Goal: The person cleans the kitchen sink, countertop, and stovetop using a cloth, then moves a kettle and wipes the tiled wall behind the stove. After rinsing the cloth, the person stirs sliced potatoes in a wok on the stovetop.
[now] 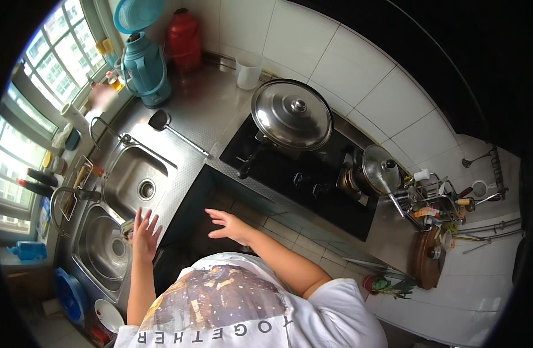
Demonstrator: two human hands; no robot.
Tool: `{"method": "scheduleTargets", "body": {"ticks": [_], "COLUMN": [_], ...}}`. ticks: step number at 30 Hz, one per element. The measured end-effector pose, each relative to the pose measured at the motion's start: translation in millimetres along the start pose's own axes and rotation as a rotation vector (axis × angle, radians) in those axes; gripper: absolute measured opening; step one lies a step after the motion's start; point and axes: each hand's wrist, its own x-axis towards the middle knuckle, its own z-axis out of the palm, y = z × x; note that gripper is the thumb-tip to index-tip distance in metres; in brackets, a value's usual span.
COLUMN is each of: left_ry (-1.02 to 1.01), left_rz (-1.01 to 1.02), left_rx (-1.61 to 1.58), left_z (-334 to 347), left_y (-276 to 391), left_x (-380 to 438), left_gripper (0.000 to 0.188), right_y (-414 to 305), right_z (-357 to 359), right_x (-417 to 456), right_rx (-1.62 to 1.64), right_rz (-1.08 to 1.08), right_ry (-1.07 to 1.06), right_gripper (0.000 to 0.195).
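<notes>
My left hand (147, 237) is raised near the front rim of the double steel sink, fingers spread and holding nothing. Partly behind it, a crumpled cloth (127, 231) appears at the sink's edge; whether the hand touches it I cannot tell. The near basin (103, 250) and the far basin (138, 182) are both stainless steel. My right hand (229, 226) is held out in front of my body, over the floor by the counter's corner. Its fingers are apart, with nothing in them. A wok spatula (179, 135) lies on the steel counter (205, 102) beyond the hands.
A lidded wok (292, 115) and a smaller lidded pot (381, 169) stand on the black gas hob (270, 161). Blue (147, 69) and red (183, 41) thermos flasks occupy the back corner. A utensil rack (436, 195) stands at right. A blue basin (69, 296) sits beside the sink.
</notes>
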Motion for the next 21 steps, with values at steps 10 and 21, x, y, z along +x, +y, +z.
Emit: {"method": "scheduleTargets", "body": {"ticks": [10, 21], "left_ry": [-0.064, 0.302], "left_rz": [-0.062, 0.035], "left_rx": [0.571, 1.233], "left_z": [137.5, 159.2], "left_y": [-31.3, -102.3], "left_x": [107.5, 277.4], "left_gripper": [0.037, 0.056], "right_y": [46.6, 76.9], "right_z": [-109.0, -89.2], "right_x": [-85.2, -123.0], "right_rx": [0.307, 0.326], "right_rz": [0.225, 0.262], "right_ry": [0.448, 0.645], "right_gripper": [0.026, 0.025]}}
